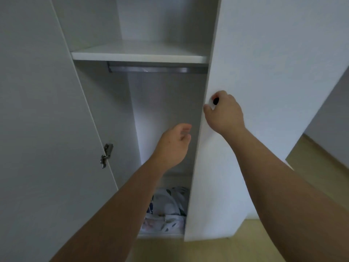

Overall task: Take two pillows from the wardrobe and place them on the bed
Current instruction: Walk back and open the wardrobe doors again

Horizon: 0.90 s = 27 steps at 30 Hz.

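Note:
A white wardrobe (143, 53) fills the view with both doors swung out. My right hand (225, 113) grips the dark knob near the edge of the right door (264, 63). My left hand (172, 146) hovers in the opening with loosely curled fingers, holding nothing. At the wardrobe's bottom lie patterned white pillows (168, 210) with blue and dark leaf prints, partly hidden by my left forearm and the right door. The bed is out of view.
The left door (37, 110) stands open with a metal hinge (106, 155) on its inner edge. A shelf (139, 55) crosses the upper part, a hanging rail (156, 69) beneath it. Wooden floor (311, 167) shows at lower right.

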Motion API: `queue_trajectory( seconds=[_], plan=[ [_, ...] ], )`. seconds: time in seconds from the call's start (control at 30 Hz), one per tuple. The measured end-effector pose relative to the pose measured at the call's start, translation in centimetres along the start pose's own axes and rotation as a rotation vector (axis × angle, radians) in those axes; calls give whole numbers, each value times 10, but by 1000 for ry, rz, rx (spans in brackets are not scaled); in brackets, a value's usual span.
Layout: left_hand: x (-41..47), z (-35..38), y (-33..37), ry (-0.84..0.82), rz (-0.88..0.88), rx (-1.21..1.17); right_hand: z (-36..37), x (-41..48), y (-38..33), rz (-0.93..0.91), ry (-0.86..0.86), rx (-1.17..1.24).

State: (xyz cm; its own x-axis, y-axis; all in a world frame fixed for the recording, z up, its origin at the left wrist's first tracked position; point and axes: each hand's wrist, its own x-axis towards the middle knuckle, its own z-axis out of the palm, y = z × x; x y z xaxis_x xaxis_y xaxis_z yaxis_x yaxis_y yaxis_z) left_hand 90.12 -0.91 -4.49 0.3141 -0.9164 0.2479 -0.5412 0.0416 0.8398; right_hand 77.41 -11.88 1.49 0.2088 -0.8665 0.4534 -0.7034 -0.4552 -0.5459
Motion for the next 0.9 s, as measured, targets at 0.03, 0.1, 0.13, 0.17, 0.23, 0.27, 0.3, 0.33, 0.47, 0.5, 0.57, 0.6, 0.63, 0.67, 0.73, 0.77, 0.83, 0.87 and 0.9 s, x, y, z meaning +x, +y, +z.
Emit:
queue_trajectory(
  seconds=[0.03, 0.1, 0.13, 0.17, 0.23, 0.27, 0.3, 0.33, 0.47, 0.5, 0.57, 0.6, 0.63, 0.67, 0.73, 0.77, 0.83, 0.87, 0.9],
  plan=[
    [-1, 2, 2, -6, 8, -13, -3, -8, 1, 3, 23, 8],
    [-2, 10, 6, -25, 29, -45, -12, -28, 6, 5, 82, 47],
    [-2, 14, 9, -26, 41, -73, -18, -39, 9, 4, 110, 68],
    [-3, 20, 13, -27, 58, -110, -24, -50, 12, 3, 135, 83],
    [-6, 33, 25, -31, 87, -200, -38, -72, 18, 9, 158, 107],
    [-9, 40, 34, -48, 98, -259, -47, -83, 21, 18, 166, 121],
    [-13, 47, 42, -71, 116, -322, -55, -93, 23, 28, 172, 144],
    [-18, 54, 49, -100, 139, -358, -64, -102, 25, 47, 180, 175],
    [-38, 81, 72, -171, 205, -538, -99, -136, 39, 115, 218, 274],
    [-41, 85, 77, -216, 191, -619, -105, -144, 44, 124, 240, 282],
    [-47, 94, 90, -321, 184, -672, -115, -158, 54, 149, 285, 333],
    [-50, 100, 97, -371, 209, -648, -120, -166, 60, 175, 311, 377],
    [-54, 106, 102, -411, 245, -625, -122, -173, 67, 205, 341, 436],
    [-59, 114, 108, -452, 275, -600, -127, -182, 74, 239, 384, 492],
    [-68, 130, 115, -520, 330, -569, -137, -198, 88, 307, 461, 571],
    [-72, 138, 118, -544, 361, -550, -143, -205, 95, 339, 488, 597],
    [-77, 154, 123, -576, 422, -500, -154, -216, 110, 401, 530, 640],
    [-79, 162, 127, -591, 448, -479, -160, -220, 116, 437, 569, 653],
    [-82, 170, 133, -608, 472, -463, -166, -224, 121, 474, 622, 661]
  ],
)
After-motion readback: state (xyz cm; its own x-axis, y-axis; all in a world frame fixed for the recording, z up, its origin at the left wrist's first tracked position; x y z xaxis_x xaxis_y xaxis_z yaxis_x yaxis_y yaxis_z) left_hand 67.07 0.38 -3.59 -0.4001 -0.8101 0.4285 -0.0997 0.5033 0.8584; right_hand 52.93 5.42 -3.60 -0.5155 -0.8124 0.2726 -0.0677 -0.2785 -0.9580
